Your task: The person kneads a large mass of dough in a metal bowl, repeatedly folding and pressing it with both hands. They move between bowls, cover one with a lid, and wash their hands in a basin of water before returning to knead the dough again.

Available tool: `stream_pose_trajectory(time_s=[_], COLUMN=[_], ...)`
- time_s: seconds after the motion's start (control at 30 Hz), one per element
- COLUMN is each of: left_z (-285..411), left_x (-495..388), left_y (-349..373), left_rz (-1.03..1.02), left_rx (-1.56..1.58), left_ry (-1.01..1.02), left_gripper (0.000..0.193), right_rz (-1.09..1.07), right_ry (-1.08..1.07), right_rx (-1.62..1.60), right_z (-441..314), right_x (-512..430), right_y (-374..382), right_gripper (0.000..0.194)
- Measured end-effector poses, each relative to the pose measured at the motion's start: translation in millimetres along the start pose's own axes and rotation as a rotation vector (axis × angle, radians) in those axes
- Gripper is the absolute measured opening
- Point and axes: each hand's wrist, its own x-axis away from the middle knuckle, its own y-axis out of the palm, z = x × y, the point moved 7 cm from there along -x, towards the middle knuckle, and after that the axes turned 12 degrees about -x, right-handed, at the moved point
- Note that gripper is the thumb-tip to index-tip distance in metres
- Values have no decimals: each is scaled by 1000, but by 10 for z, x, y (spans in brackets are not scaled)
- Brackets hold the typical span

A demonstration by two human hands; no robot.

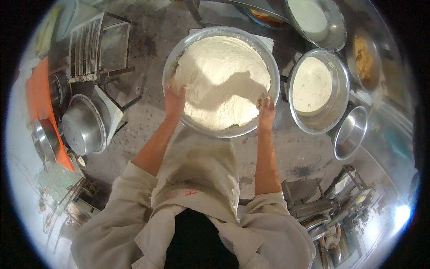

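A broad mass of pale dough point(215, 67) nearly fills a large round metal basin point(275, 77) in front of me. At the dough's left edge, inside the basin wall, my left hand point(175, 101) grips it; the thumb lies on the dough and the other fingers are partly hidden. My right hand point(266, 109) is curled on the dough's right edge, and bits of dough cling to its fingers. A shadow falls across the middle of the dough, whose surface is smooth with a few folds.
To the right stand a metal basin of pale dough or batter point(312, 87), another basin with white contents point(309, 20) and a smaller metal bowl point(351, 132). On the left are an upturned metal pot point(82, 124), a metal rack point(85, 48) and an orange panel point(42, 97).
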Motion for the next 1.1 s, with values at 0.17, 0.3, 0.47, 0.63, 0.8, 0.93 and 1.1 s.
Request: stream_pose_trajectory(time_s=[0.17, 0.3, 0.47, 0.63, 0.8, 0.93, 1.1], left_z=[131, 153, 250, 194, 388, 862, 905], left_x=[26, 154, 45, 45, 557, 866, 888], left_y=[-35, -7, 61, 745, 672, 209, 170], left_rz=[14, 36, 130, -142, -307, -177, -182], left_rx=[-86, 36, -128, -716, -724, -645, -577], left_ry=[141, 246, 365, 387, 306, 408, 484], left_gripper=[63, 62, 62, 70, 77, 75, 69], right_rz=[5, -161, -80, -186, -286, -144, -349], right_ry=[-481, -546, -731, -450, -416, -709, -467], right_rx=[531, 630, 777, 826, 887, 949, 373], right_z=[-263, -247, -218, 451, 177, -762, -1106], right_x=[315, 669, 378, 237, 761, 1018, 902], right_y=[401, 678, 632, 725, 834, 865, 1087], right_gripper=[56, 58, 63, 75, 78, 59, 44])
